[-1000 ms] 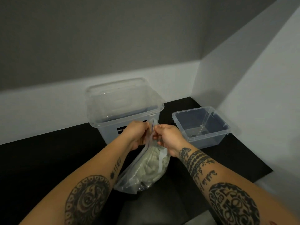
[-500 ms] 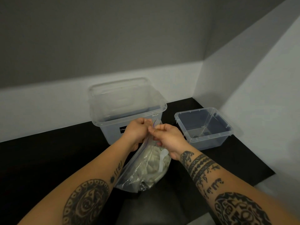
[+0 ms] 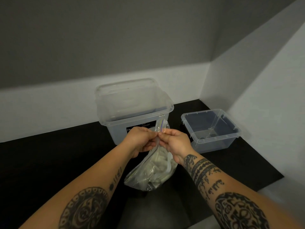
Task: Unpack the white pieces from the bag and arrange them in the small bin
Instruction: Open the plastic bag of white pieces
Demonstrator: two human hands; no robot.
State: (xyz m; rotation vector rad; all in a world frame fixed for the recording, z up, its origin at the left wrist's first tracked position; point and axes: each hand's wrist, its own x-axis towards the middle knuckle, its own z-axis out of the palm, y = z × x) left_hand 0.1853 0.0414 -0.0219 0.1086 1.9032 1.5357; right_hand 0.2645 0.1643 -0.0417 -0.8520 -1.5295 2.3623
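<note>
Clear plastic is making up the bag (image 3: 149, 175), which is hanging between the two tattooed forearms (image 3: 92, 184) at the near middle of the black tabletop (image 3: 49, 162), its bottom drooping toward the near left. White pieces (image 3: 159, 162) are bunching together inside it, filling most of its lower part. Just beyond, the left hand (image 3: 140, 141) and the right hand (image 3: 175, 144) are pinching the bag's top edge from either side, fingers curled and thumbs pressing on the strip. The far end of that strip, with a thin blue line (image 3: 162, 123), is sticking up past the fingers. Behind the hands a large clear bin (image 3: 132, 113) is standing on the tabletop. The left hand is covering part of the black label (image 3: 145, 126) on its near wall, so only the letters "Me" are showing, and the smaller print is too fine to read. Further right, well apart from the bag, the small bin (image 3: 212, 140) is sitting by the right wall (image 3: 264, 96), holding a few small dark things that I cannot make out.
</note>
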